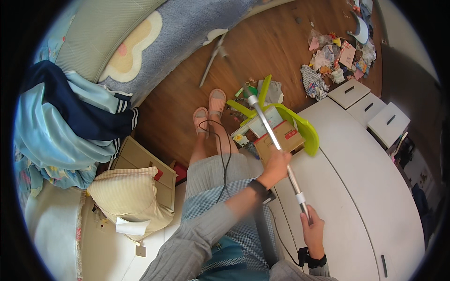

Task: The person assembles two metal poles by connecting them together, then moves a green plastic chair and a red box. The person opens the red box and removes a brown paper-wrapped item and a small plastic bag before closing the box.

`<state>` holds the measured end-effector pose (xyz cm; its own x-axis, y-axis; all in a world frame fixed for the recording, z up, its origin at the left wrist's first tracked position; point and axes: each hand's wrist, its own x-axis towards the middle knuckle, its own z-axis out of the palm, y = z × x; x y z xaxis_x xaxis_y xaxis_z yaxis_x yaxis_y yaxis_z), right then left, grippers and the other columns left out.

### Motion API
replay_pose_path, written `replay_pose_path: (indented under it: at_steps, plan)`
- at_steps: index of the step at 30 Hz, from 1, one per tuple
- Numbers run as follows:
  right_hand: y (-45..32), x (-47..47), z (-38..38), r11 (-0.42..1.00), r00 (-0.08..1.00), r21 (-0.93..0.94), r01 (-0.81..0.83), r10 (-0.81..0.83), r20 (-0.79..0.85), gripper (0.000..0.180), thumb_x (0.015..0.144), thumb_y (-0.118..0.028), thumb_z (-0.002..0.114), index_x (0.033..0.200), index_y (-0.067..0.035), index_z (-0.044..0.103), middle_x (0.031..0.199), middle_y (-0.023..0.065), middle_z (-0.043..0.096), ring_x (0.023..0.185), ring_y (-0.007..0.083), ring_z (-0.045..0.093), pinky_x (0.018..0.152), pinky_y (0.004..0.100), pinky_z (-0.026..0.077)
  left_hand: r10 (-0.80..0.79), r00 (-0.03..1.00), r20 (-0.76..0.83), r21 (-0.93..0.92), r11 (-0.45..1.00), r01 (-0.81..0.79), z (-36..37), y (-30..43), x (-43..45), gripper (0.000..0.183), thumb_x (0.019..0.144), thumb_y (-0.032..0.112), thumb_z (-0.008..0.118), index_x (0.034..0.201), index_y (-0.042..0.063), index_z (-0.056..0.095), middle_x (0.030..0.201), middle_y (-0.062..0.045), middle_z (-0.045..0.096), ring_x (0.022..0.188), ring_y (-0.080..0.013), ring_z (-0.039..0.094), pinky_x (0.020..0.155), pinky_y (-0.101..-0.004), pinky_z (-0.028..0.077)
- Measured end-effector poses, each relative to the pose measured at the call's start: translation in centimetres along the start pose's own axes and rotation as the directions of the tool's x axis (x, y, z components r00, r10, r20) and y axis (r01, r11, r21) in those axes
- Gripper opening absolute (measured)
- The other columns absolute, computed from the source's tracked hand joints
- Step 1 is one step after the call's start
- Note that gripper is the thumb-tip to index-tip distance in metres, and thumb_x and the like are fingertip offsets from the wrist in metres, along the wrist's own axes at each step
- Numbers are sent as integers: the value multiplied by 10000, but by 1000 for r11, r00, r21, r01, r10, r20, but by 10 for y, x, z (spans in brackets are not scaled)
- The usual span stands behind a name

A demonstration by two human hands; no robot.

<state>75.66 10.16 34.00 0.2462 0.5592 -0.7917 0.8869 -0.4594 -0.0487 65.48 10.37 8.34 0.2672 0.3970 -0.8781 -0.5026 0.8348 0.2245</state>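
My left hand (276, 167) is wrapped around the middle of a silver metal pole (268, 127). Lower down, near the pole's end, my right hand (313, 226) grips it too. The pole slants away across the wooden floor to a narrow bar-shaped head (213, 60) beside the bed. Motion blurs the head and far shaft, so its exact kind is unclear. Beneath the pole, a cardboard box (281, 138) and a pale book or folder (266, 121) rest against a lime-green plastic chair or stool (309, 135), which appears tipped.
A heap of wrappers, paper and cloth (337, 58) lies on the floor (168, 102). White drawers (388, 119) stand open near a white cabinet (351, 175). Clothes (70, 123) hang over the bed edge; a cream pillow (130, 200) leans by a bedside cabinet (140, 154). A black cable (225, 165) crosses my lap.
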Motion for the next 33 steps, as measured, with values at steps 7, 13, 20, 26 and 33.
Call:
replay_pose_path:
  at_steps: [7,13,20,26,33]
  plan:
    - [18,47,65,997,910,74,22,-51,412,232,975,-224,686,1075,-16,664,609,48,490,539,94,401,494,287,359,20,921,-390,13,1000,-16,-105,-42,-43,340,1006,179,515,1055,-70,290,749,-205,631,481,-272,644,354,-339,506]
    - [6,123,176,909,800,-28,416,-352,485,342,1006,-331,614,901,-6,609,678,237,594,612,422,601,562,454,453,-2,850,-526,-6,1000,-1,-217,-63,-4,361,989,142,569,1027,-65,275,846,-260,598,533,-309,663,373,-374,525]
    - [14,178,218,829,803,-274,487,-302,514,374,1003,-371,606,894,-14,587,706,261,612,694,478,616,594,527,462,-8,848,-529,-102,993,-55,-244,-97,41,420,991,183,579,1082,-87,271,921,-307,597,567,-351,677,418,-392,584]
    - [-9,196,263,737,755,-343,583,-334,564,403,982,-434,615,953,-33,643,708,253,623,714,473,626,619,533,480,-132,819,-559,-325,943,-70,-298,-153,49,334,1004,178,505,1011,-151,452,841,-254,683,556,-297,691,427,-370,597]
    - [-68,259,381,694,568,-98,713,-491,661,376,993,-399,606,1018,-27,651,778,261,634,771,462,622,659,522,491,-129,662,-738,-249,964,-89,-433,-144,78,333,987,214,536,932,-114,537,875,-215,682,664,-310,709,502,-381,634]
